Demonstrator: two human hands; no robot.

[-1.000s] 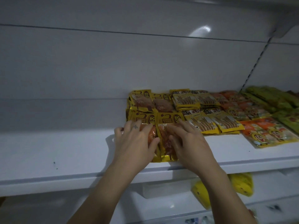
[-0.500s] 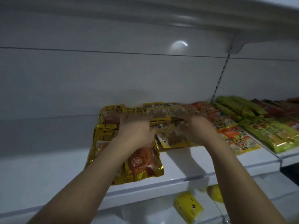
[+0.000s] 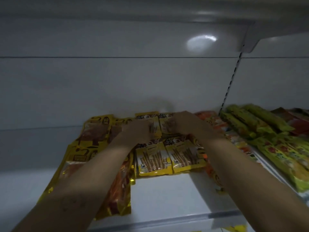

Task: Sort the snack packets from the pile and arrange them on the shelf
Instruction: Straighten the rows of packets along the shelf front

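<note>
Crowding dim white shelf [image 3: 160, 195]: yellow snack packets [image 3: 153, 159]

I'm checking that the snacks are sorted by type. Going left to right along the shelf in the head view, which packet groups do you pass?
Gold packets with orange-brown snacks → yellow stick-biscuit packets → orange packets → green packets → red packets at the far right edge.
</note>
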